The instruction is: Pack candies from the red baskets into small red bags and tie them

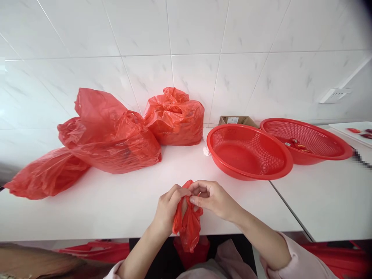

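Note:
A small crumpled red plastic bag (190,228) hangs between my hands at the front edge of the white table (124,209). My left hand (169,205) grips its upper part from the left, fingers curled over the plastic. From the right, my right hand (213,198) pinches the gathered top, thumb and fingertips close to those of the left. A loop of the bag shows under the fingers, and its lower end dangles past the table edge. Whether anything is inside the bag I cannot tell.
Full red bags (122,143) sit at the left, another bag (177,124) against the tiled wall. At right stand an empty red basket (241,157) and a second basket (308,135) holding small red packets. Behind them are a cardboard box (232,120) and a white tray (340,128).

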### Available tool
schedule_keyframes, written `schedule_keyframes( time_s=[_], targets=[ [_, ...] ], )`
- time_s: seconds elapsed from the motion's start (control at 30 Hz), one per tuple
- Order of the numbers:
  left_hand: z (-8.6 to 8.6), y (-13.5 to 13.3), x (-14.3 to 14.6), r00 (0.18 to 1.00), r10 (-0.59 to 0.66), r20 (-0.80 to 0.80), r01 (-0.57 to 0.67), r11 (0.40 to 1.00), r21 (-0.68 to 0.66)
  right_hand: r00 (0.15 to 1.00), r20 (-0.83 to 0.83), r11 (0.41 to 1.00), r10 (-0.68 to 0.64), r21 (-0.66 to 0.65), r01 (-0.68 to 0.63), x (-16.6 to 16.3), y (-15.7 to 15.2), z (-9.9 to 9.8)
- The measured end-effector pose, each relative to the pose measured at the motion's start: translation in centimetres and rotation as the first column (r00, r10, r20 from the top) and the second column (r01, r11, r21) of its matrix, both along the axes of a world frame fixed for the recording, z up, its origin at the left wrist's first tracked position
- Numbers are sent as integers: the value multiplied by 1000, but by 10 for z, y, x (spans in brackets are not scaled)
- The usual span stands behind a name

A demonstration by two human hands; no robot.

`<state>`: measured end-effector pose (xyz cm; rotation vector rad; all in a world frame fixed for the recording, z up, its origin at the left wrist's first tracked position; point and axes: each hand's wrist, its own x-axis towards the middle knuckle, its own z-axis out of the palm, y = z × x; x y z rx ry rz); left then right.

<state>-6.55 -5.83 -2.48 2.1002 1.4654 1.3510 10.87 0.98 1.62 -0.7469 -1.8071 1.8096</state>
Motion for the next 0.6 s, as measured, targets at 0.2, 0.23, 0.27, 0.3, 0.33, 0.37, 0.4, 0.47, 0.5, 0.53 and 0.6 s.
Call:
schedule_keyframes(
  time_s=[0.2, 0.23, 0.27, 0.3, 0.33, 0.37, 0.4, 0.47, 0.5, 0.53, 0.6],
  targets=[
    [3, 0, 1, 987, 121, 108, -101, 979, -175, 998, 22, 997, 66, -31, -66, -1, 7, 2],
    [7, 0, 0, 985, 113, 130, -84, 974, -213, 996, 15, 995, 87, -41, -86, 0, 9, 3],
    [12, -1, -2, 986, 88, 145, -50, 968, -248, 994, 18, 994, 107, -41, -106, 1, 10, 3],
    [17, -1, -4, 987, 42, 155, 4, 959, -284, 992, 30, 992, 124, -32, -123, 2, 10, 3],
    [23, -2, -7, 986, -21, 167, 74, 946, -317, 988, 55, 990, 141, -15, -141, 2, 11, 4],
    [29, -3, -9, 978, -88, 189, 151, 924, -351, 983, 91, 987, 157, 8, -159, 3, 11, 5],
    [34, -4, -11, 964, -148, 221, 226, 896, -384, 975, 133, 983, 176, 32, -181, 4, 11, 6],
    [42, -6, -14, 926, -229, 300, 345, 837, -424, 955, 211, 971, 208, 72, -227, 4, 9, 9],
    [44, -6, -15, 909, -248, 333, 381, 820, -427, 946, 244, 965, 213, 96, -242, 4, 8, 12],
    [44, -7, -15, 898, -258, 356, 402, 811, -426, 939, 278, 960, 204, 133, -248, 5, 6, 14],
    [43, -6, -17, 897, -255, 361, 403, 807, -432, 924, 352, 937, 149, 248, -246, 6, 2, 20]
  ],
)
